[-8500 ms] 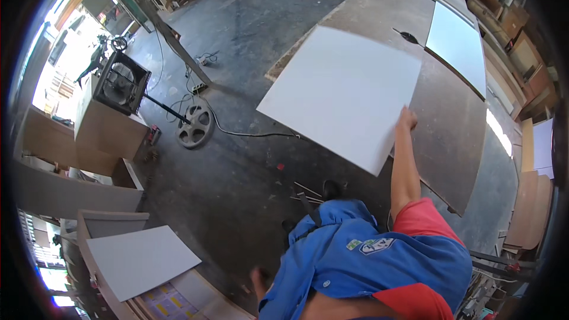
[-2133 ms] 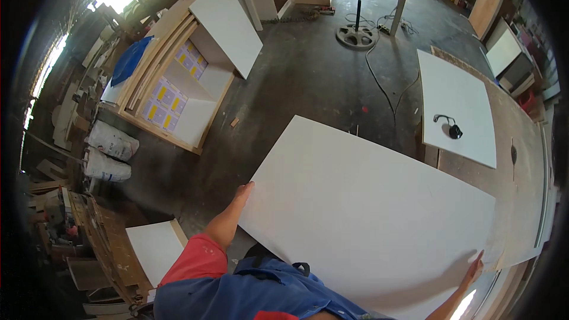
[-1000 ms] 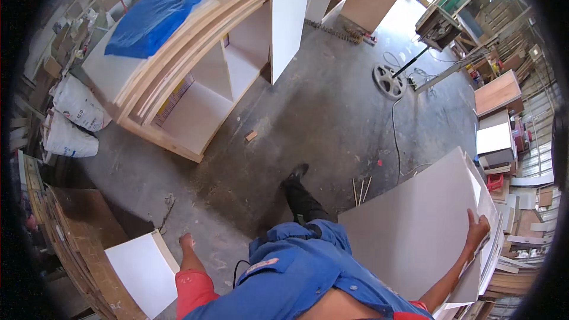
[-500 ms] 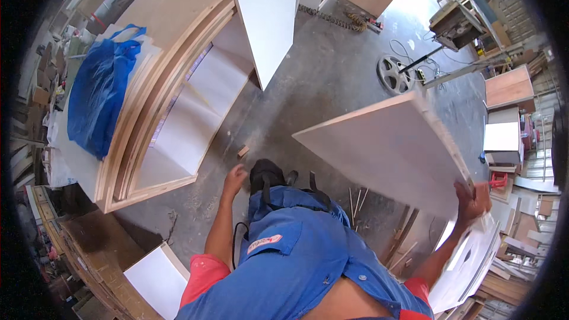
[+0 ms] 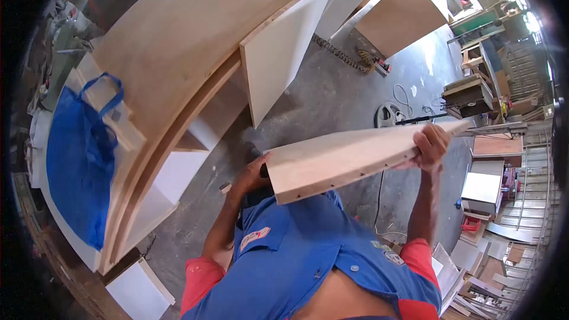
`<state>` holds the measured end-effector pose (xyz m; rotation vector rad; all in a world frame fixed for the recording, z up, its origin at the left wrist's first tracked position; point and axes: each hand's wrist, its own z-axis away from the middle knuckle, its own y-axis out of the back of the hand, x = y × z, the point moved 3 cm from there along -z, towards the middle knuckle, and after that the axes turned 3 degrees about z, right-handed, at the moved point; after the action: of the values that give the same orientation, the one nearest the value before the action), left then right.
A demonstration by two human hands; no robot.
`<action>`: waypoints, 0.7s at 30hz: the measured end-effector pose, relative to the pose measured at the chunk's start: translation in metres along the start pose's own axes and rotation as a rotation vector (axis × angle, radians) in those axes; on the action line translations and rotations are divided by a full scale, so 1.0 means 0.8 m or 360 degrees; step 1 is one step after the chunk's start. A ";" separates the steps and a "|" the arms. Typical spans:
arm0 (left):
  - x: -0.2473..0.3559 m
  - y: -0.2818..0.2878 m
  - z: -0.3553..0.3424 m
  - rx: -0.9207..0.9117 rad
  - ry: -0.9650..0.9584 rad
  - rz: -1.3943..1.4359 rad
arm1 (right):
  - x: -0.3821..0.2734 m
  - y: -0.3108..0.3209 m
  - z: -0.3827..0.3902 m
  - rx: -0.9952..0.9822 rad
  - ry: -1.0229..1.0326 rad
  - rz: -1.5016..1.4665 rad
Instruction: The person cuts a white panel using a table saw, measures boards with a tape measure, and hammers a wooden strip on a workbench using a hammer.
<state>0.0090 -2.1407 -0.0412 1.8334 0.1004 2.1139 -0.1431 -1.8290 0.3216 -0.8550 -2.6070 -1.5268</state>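
Note:
A plywood panel [image 5: 341, 157] is held tilted in front of my body, its light wood face and a long edge with several small dark marks showing. My right hand [image 5: 431, 148] is closed over that long edge towards its right end. At the panel's left end is my left hand [image 5: 255, 172], gripping near the corner, with some fingers hidden. To the left stands a big wooden cabinet [image 5: 195, 29] with a white inside, and a white-faced board [image 5: 284, 50] stands against it. A blue bag [image 5: 80, 160] lies on the cabinet's left part.
A small wood block [image 5: 225, 188] lies on the grey floor [image 5: 332, 101] near my left arm. A coiled hose [image 5: 338, 55], a wheel-shaped base [image 5: 388, 114] and a cable are farther off. A white-topped board [image 5: 139, 290] sits at lower left. Stacked boards [image 5: 486, 261] line the right side.
The panel has swung from my right across the front of my body and turned, now showing its wood face. My left hand, free before, has come onto its left end. My view has shifted.

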 end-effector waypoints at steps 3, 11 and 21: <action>-0.085 -0.002 -0.056 -0.0078 0.0272 0.1002 | 0.040 -0.071 -0.070 0.0030 0.0163 -0.0153; -0.075 0.051 -0.107 0.0530 0.0041 0.0049 | 0.150 -0.223 -0.165 0.0068 0.0410 -0.0624; -0.025 0.073 -0.201 0.1235 0.0781 -0.0150 | 0.214 -0.412 -0.246 0.0127 0.0628 -0.0971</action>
<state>-0.1575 -2.1743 -0.0708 1.5188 1.2443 2.6143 -0.4903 -2.0353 0.2050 0.2692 -2.7048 -1.4659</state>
